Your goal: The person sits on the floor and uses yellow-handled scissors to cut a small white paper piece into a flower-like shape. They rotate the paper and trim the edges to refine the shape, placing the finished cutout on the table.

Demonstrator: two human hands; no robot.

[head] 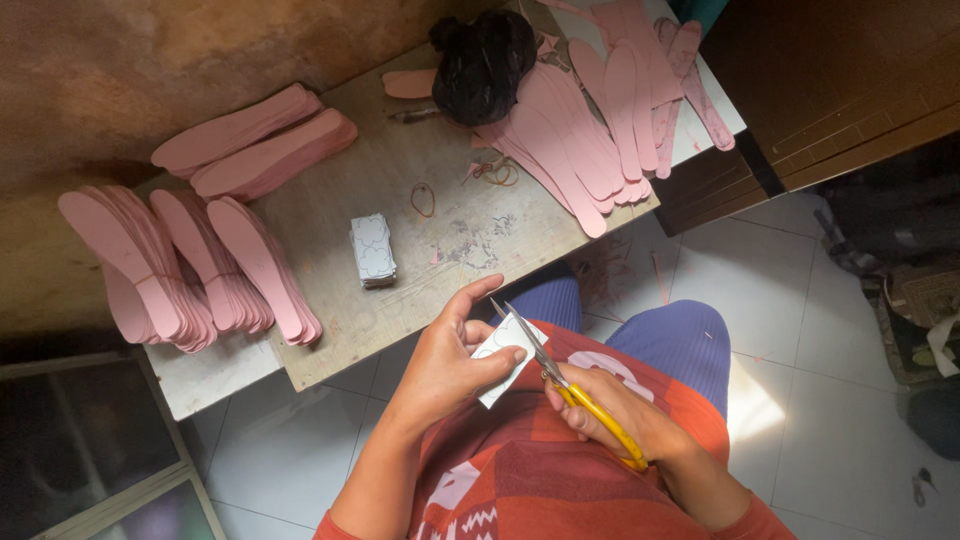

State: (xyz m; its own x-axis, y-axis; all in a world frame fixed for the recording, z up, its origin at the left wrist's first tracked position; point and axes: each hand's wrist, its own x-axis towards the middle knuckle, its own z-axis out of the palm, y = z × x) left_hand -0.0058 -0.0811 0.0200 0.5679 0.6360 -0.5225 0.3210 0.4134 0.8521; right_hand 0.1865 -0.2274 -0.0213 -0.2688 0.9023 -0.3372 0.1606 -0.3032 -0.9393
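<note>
1. The left hand (pixel 447 362) pinches a small white card (pixel 506 352) between thumb and fingers, holding it up over the person's lap, just off the near edge of the workbench.
2. The right hand (pixel 612 408) is closed around the yellow handles of a pair of scissors (pixel 560 375); the blades are parted and their tips meet the top edge of the white card.
3. The two hands are close together, joined only through the card and the blades.
4. The card seems to carry a thin drawn outline, though it is too small to make out clearly.
5. Under the hands are the person's red patterned shirt and blue trousers, above a pale tiled floor.
6. On the workbench (pixel 400 300), just beyond the left hand, sits a small stack of white cards (pixel 372 250) with the same kind of outline.
7. Near that stack lie a rubber band (pixel 424 199) and a few pink scraps.
8. At the left of the bench stand bundled pink insole shapes (pixel 180 265), with two more bundles (pixel 255 145) behind them.
9. At the far right a loose fan of pink insole shapes (pixel 590 120) spreads over the bench edge, beside a knotted black plastic bag (pixel 482 65).
</note>
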